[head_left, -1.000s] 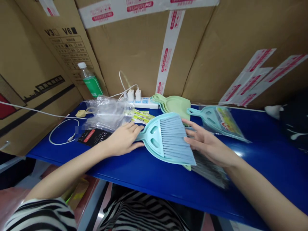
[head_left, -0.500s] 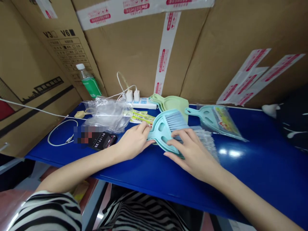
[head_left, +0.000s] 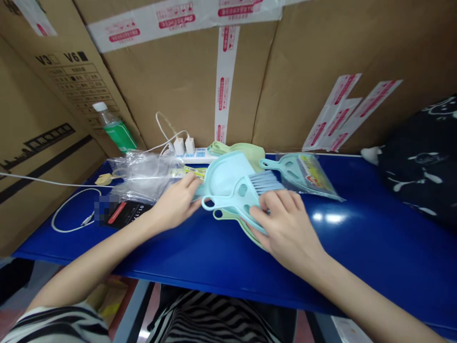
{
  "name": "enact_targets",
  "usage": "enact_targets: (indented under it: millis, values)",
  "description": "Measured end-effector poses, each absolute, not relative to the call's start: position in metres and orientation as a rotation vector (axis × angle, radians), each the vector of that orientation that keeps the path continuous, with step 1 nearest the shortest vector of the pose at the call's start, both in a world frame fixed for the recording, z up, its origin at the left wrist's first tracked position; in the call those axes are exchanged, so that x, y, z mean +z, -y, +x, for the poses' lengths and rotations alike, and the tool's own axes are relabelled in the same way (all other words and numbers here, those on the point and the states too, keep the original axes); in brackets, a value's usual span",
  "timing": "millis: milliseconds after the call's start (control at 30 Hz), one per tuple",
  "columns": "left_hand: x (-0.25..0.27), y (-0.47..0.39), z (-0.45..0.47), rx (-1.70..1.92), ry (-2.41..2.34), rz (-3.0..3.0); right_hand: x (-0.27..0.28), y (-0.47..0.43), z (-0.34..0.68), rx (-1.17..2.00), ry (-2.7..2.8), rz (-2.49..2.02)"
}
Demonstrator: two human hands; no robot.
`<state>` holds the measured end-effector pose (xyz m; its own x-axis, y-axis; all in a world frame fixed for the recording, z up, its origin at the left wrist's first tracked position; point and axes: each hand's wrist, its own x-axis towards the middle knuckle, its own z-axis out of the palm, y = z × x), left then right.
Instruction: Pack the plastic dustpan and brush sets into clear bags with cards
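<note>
My left hand (head_left: 178, 200) is closed around the handle of a light blue dustpan (head_left: 224, 171), held above the blue table. In my right hand (head_left: 282, 224) is a light blue hand brush (head_left: 232, 200), gripped at its wide head, with blue-grey bristles pointing right. The brush overlaps the lower right part of the dustpan, its looped handle towards my left hand. Beneath them lies a light green piece (head_left: 228, 215) with a looped handle, mostly hidden by the brush and my right hand.
Light green dustpans (head_left: 253, 155) lie at the back. A bagged blue dustpan-and-brush set (head_left: 303, 174) is right of them. To the left are crumpled clear plastic bags (head_left: 143, 174), a phone (head_left: 124, 214), a power strip (head_left: 202, 155) and a bottle (head_left: 119, 133). Cardboard (head_left: 178, 85) walls the back.
The brush, before lying over the dustpan, has come off it towards me, baring the pan's inside. My right hand has shifted down with it. The camera view has turned slightly right.
</note>
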<state>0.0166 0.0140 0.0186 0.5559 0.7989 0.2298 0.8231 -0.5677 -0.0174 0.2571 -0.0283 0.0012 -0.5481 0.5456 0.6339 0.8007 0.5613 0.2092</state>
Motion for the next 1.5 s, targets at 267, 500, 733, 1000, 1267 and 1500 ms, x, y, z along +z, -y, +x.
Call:
enact_targets:
  millis: [267,500,733,1000,1267,1500]
  values:
    - [0.030,-0.035,-0.039,-0.356,1.389,-2.527,0.013,0.026,0.275,-0.837,2.283,-1.285]
    - [0.032,-0.049,-0.055,-0.396,1.388,-2.511,0.002,0.022,0.279,-0.820,2.395,-1.337]
    - [0.040,-0.076,-0.016,-0.381,1.330,-2.522,-0.001,0.025,0.279,-0.835,2.421,-1.360]
    - [0.055,-0.133,0.043,-0.212,1.232,-2.574,-0.014,0.029,0.267,-0.747,2.431,-1.296]
    - [0.060,-0.162,0.083,0.148,1.246,-2.612,-0.017,0.028,0.264,-0.540,2.482,-1.214]
    - [0.041,-0.164,0.099,0.162,1.255,-2.560,0.009,-0.010,0.319,-0.383,2.303,-1.578]
